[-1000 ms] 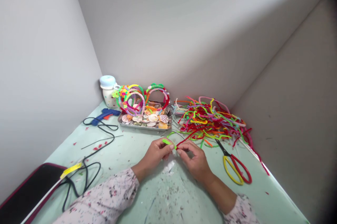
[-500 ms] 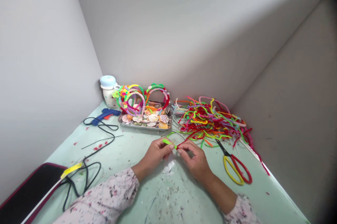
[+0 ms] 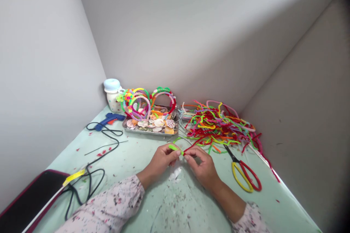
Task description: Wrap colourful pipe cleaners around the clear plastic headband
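Note:
Near the middle of the table, my left hand (image 3: 164, 158) pinches a short bright green fuzzy piece (image 3: 173, 147) between thumb and fingers. Close beside it on the right, my right hand (image 3: 201, 163) has its thumb and forefinger closed on a red fuzzy stem (image 3: 194, 144), which meets the green piece between the two hands. The exact joint is partly hidden by the fingertips. Behind my right hand lies a tangled pile of coloured fuzzy stems (image 3: 218, 123).
A metal tray (image 3: 150, 133) holds shells and colourful headbands (image 3: 140, 105). Left of it stand a lidded white jar (image 3: 112, 96) and a blue glue gun (image 3: 111, 117) with a black cord (image 3: 95, 160). Scissors (image 3: 244, 174) lie right; a black-and-red object (image 3: 32, 196) lies lower left.

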{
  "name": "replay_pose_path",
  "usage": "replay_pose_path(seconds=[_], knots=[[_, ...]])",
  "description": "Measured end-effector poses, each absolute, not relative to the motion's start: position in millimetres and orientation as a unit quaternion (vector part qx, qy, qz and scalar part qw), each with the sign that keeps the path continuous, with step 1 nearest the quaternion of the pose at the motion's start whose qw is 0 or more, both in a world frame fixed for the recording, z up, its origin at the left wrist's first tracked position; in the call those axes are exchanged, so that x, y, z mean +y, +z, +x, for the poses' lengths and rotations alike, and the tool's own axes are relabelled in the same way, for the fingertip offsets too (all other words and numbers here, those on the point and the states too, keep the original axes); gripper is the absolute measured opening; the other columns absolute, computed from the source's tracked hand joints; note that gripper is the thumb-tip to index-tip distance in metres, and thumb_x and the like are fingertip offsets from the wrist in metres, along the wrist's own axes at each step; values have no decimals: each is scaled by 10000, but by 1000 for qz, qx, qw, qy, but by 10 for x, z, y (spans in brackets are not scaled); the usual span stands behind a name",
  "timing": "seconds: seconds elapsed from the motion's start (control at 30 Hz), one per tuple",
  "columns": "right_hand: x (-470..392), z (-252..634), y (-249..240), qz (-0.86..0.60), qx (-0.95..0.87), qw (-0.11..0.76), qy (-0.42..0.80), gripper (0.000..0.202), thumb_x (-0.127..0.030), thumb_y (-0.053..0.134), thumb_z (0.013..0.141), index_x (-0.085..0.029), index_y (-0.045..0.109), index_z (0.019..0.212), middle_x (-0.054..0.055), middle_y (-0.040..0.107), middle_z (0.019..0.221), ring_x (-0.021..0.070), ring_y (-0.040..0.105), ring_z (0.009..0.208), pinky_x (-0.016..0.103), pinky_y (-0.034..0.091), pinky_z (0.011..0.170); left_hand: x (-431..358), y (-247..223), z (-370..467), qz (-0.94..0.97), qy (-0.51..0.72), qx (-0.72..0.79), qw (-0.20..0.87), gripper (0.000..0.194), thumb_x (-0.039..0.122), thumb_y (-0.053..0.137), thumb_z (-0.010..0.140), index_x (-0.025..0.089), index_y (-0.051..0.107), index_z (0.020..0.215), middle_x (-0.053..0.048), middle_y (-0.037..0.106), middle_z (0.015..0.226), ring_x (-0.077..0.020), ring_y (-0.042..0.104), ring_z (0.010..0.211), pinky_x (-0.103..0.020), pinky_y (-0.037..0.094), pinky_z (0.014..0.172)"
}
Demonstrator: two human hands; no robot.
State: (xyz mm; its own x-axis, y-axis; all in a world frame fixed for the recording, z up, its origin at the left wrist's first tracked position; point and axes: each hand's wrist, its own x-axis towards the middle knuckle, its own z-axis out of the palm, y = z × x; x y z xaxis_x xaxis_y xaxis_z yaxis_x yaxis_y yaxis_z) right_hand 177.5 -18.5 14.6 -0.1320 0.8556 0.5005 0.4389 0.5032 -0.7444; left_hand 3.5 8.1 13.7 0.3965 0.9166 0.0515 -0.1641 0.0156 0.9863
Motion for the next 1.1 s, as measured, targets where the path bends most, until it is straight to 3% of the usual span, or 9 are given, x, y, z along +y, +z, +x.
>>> replay_pose_path(seconds=[1.1], knots=[[-192, 1791, 167, -452, -729, 455, 238, 158, -263, 512, 871, -189, 612, 774, 30, 582, 742, 170, 547, 735, 286, 429, 686, 84, 123, 33, 565, 430, 335, 620, 250, 360, 614, 787, 112, 606, 763, 19, 500, 586, -72, 412, 491, -202, 304, 479]])
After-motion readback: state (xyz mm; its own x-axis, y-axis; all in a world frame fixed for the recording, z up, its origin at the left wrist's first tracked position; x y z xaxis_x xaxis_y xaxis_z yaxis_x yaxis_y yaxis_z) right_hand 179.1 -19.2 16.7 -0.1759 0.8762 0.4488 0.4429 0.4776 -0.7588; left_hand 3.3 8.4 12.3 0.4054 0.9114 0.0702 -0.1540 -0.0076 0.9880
